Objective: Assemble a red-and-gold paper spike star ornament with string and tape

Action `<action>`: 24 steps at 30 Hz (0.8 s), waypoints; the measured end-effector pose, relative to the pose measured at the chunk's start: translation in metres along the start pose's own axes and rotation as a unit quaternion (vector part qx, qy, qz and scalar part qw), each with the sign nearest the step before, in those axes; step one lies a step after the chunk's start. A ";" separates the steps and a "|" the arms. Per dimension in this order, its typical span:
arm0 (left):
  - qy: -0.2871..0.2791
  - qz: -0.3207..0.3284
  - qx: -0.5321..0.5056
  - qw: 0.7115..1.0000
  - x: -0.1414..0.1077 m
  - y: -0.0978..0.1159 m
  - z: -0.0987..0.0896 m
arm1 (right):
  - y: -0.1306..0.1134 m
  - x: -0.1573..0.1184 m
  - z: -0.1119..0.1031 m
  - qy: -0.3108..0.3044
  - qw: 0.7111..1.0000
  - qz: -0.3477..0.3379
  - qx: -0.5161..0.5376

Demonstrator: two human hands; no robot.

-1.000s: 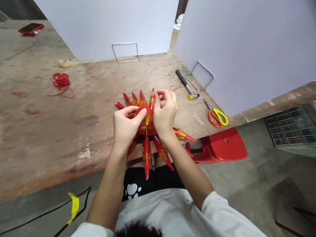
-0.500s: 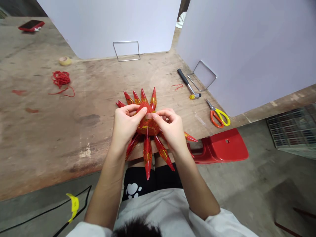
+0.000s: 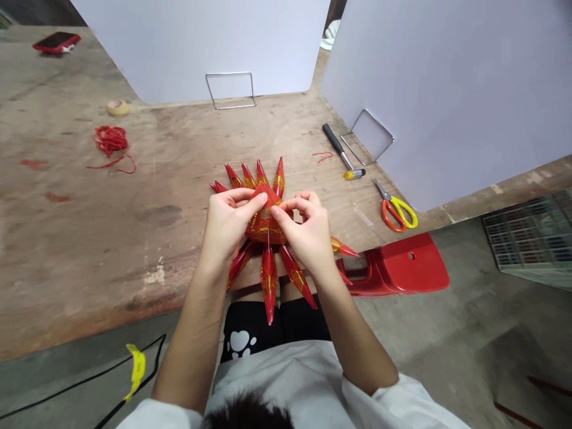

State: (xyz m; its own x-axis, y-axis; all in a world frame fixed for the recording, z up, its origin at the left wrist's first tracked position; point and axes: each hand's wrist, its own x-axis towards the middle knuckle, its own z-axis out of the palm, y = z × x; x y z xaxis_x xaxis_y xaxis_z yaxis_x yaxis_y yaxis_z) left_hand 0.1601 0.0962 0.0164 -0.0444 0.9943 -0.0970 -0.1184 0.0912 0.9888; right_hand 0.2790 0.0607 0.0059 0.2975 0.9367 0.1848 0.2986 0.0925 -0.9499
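Note:
A red and gold spiked paper ornament (image 3: 263,229), folded into a rounded body with several pointed cones, sits at the table's front edge. My left hand (image 3: 227,223) is closed on the upper left of its body, thumb pressed on the red paper near the top. My right hand (image 3: 308,223) bends around the right side, thumb and fingertips against the paper. A small strip of clear tape (image 3: 267,213) shows faintly between the two thumbs. Some cones are hidden behind my hands.
White boards (image 3: 201,47) on wire stands rise behind. Scissors (image 3: 395,208), a small hammer (image 3: 342,152) and a scrap of red string lie to the right. Red cord (image 3: 111,140), a tape roll (image 3: 117,108) and a phone (image 3: 56,42) lie left. A red stool (image 3: 406,265) is beside the table.
The tape strip, which stretched pale between my thumbs, now lies flatter on the paper. My right thumb has shifted slightly left; my left hand stays nearly in place.

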 end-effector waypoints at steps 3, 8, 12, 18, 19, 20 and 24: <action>0.001 0.001 -0.003 1.000 0.000 0.000 0.000 | -0.001 -0.001 0.001 0.003 1.000 0.008 -0.001; 0.001 0.009 0.004 1.000 0.001 -0.001 0.000 | -0.003 -0.003 0.004 0.011 1.000 0.009 0.002; 0.003 0.015 0.005 1.000 0.001 -0.002 -0.001 | -0.004 -0.003 0.006 0.026 1.000 0.002 -0.006; 0.000 0.019 0.004 1.000 0.002 -0.004 -0.001 | -0.004 -0.005 0.009 0.045 0.998 -0.028 -0.028; 0.001 0.019 0.005 1.000 0.002 -0.004 -0.001 | -0.004 -0.006 0.009 0.047 0.998 -0.031 -0.033; 0.001 0.019 0.007 1.000 0.001 -0.003 -0.001 | -0.004 -0.007 0.010 0.050 0.997 -0.034 -0.038; 0.003 0.019 0.019 1.000 0.000 -0.002 0.001 | -0.004 -0.010 0.013 0.067 0.995 -0.046 -0.058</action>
State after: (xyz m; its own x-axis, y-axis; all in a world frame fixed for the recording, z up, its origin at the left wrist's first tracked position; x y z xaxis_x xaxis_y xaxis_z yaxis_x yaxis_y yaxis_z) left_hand 0.1609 0.0957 0.0142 -0.0539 0.9968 -0.0589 -0.0785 0.0545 0.9954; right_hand 0.2628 0.0552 0.0048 0.3807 0.8715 0.3091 0.4310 0.1285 -0.8932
